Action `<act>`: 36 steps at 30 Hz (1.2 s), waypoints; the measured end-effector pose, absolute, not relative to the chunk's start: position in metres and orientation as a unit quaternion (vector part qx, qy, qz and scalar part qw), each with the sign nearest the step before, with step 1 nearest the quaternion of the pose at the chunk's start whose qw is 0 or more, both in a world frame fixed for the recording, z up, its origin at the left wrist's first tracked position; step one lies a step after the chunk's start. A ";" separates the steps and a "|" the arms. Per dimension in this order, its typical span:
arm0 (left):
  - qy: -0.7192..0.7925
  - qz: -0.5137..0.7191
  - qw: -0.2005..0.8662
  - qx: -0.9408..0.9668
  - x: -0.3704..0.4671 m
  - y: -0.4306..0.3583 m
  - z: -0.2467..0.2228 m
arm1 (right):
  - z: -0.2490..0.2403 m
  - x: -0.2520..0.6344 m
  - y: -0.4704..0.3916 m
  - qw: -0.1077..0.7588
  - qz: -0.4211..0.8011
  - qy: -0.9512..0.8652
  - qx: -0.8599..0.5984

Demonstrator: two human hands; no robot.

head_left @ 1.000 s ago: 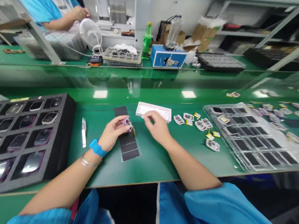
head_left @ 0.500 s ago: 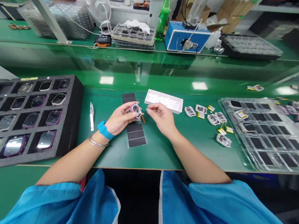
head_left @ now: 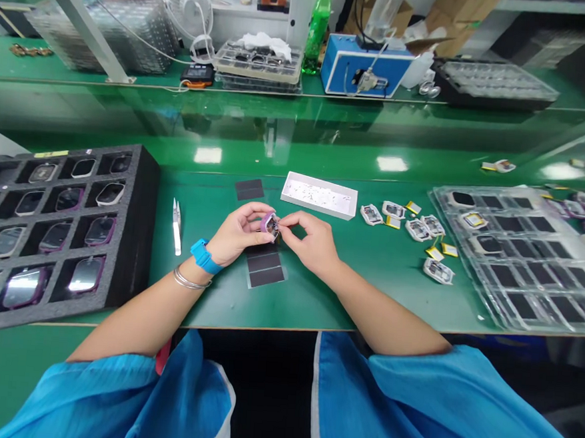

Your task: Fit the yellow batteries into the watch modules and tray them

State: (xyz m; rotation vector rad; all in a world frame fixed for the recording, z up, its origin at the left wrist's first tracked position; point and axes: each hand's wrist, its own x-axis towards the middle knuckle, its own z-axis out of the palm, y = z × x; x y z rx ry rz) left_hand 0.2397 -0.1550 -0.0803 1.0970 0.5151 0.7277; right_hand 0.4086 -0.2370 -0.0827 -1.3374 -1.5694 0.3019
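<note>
My left hand [head_left: 244, 232] grips a purple-rimmed watch case [head_left: 269, 224] on edge, its open inside with small electronic parts turned to the right. My right hand [head_left: 311, 241] reaches the case's right side with thumb and forefinger pinched together; what lies between those fingertips is too small to make out. Beneath the hands lies a sheet of black adhesive pads [head_left: 265, 268] on the green bench. Just behind them stands a shallow white box [head_left: 319, 195] with tiny dark pieces in it. White tweezers [head_left: 176, 227] lie to the left of my left hand.
A black foam tray [head_left: 136, 235] with watch faces fills the left side. Several open watch cases [head_left: 438, 270] with yellow batteries lie to the right, beside stacked clear plastic trays [head_left: 497, 293]. A shelf behind holds a fan [head_left: 187, 5] and a blue device [head_left: 363, 67].
My right hand has moved left and now meets the watch case. My left hand has turned the case so its inside faces more to the right.
</note>
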 end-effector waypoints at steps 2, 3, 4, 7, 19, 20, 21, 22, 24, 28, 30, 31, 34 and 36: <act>0.244 0.335 0.762 0.498 0.241 -0.156 -0.081 | -0.083 0.409 -0.238 0.457 0.060 -0.695 -0.552; 0.249 0.335 0.764 0.492 0.242 -0.156 -0.081 | -0.083 0.410 -0.238 0.434 0.036 -0.710 -0.554; 0.253 0.334 0.767 0.486 0.242 -0.157 -0.081 | -0.082 0.410 -0.238 0.418 0.021 -0.717 -0.558; 0.251 0.331 0.776 0.474 0.244 -0.158 -0.081 | -0.079 0.410 -0.238 0.442 0.029 -0.691 -0.571; 0.240 0.320 0.814 0.420 0.248 -0.172 -0.075 | -0.074 0.405 -0.238 0.544 0.103 -0.636 -0.538; 0.242 0.319 0.817 0.415 0.248 -0.172 -0.075 | -0.074 0.405 -0.237 0.544 0.094 -0.638 -0.537; 0.244 0.318 0.819 0.410 0.248 -0.173 -0.074 | -0.075 0.404 -0.237 0.543 0.085 -0.640 -0.537; 0.246 0.316 0.821 0.406 0.248 -0.173 -0.074 | -0.075 0.404 -0.237 0.542 0.077 -0.642 -0.537; 0.249 0.313 0.826 0.397 0.248 -0.174 -0.073 | -0.076 0.403 -0.237 0.537 0.068 -0.647 -0.537; 0.253 0.307 0.830 0.390 0.247 -0.175 -0.072 | -0.078 0.403 -0.237 0.531 0.074 -0.644 -0.546; 0.260 0.308 0.828 0.390 0.247 -0.175 -0.072 | -0.079 0.403 -0.236 0.534 0.076 -0.642 -0.544; 0.264 0.309 0.826 0.390 0.247 -0.175 -0.072 | -0.080 0.403 -0.236 0.535 0.077 -0.643 -0.542; 0.277 0.310 0.822 0.390 0.247 -0.175 -0.072 | -0.082 0.402 -0.235 0.532 0.092 -0.642 -0.544; 0.280 0.308 0.822 0.388 0.248 -0.175 -0.071 | -0.083 0.402 -0.235 0.533 0.108 -0.630 -0.555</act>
